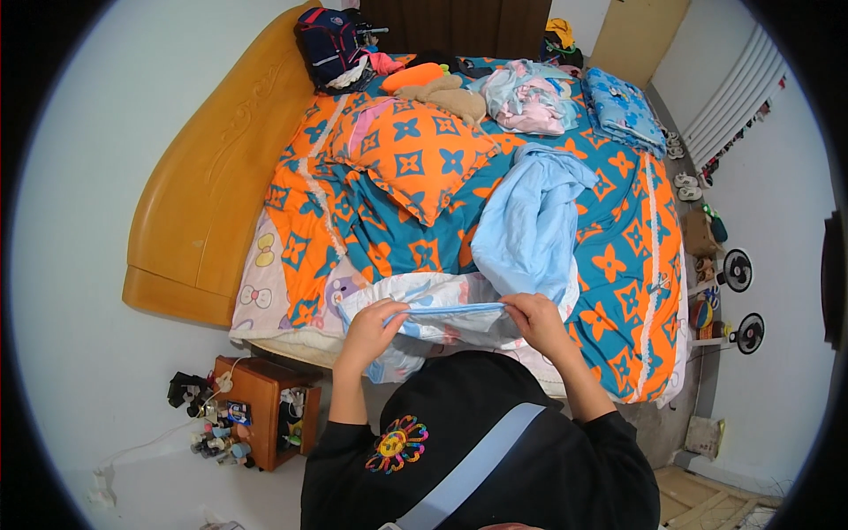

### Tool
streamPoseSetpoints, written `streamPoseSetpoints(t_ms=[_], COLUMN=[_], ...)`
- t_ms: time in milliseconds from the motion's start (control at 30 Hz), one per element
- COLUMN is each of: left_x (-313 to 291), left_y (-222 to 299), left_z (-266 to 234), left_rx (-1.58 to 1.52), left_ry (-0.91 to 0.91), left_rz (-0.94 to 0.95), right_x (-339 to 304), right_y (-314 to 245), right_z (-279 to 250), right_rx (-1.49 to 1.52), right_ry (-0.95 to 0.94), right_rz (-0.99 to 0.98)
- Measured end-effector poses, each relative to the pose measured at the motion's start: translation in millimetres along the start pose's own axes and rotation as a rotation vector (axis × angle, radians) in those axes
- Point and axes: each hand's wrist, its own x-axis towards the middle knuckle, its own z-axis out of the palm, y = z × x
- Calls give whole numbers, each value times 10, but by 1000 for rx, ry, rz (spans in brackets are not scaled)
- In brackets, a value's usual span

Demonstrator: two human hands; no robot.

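Stretched between my two hands is the blue hem of a bedding cover [455, 329], white with a pastel print on the side near me. Its plain light blue part [530, 221] lies bunched on the bed beyond my right hand. My left hand [374, 325] pinches the hem at one end, thumb on top. At the other end my right hand [535, 320] grips the same hem between thumb and fingers. The hem runs nearly straight and level between them, just over the near edge of the bed. The cover's lower folds hang close to my black top.
An orange and teal patterned sheet [609, 300] covers the bed, with a matching pillow [411, 155], a crumpled pink-blue cloth [530, 97] and a folded blue quilt [623, 110] farther back. The wooden headboard [199, 194] and a nightstand [265, 411] stand left; fans [738, 269] stand right.
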Motion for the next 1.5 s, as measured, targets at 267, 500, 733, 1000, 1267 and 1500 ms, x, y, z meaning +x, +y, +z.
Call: streamPoseSetpoints(t_ms=[267, 500, 733, 1000, 1267, 1500], left_x=[-81, 45, 52, 17, 83, 182], left_y=[-115, 253, 462, 420, 214, 213], left_z=[205, 870, 694, 594, 507, 448], left_rx=[145, -20, -42, -49, -146, -177], left_ry=[-531, -326, -265, -136, 102, 130], left_rz=[-260, 236, 102, 139, -17, -54], right_x=[-117, -137, -50, -86, -181, -263], right_y=[-86, -159, 18, 830, 598, 314], right_z=[97, 189, 13, -32, -238, -334], right_rx=[16, 63, 173, -366, -267, -115], right_ry=[-142, -165, -340, -402, -307, -741], right_rz=[-49, -81, -86, 40, 104, 327])
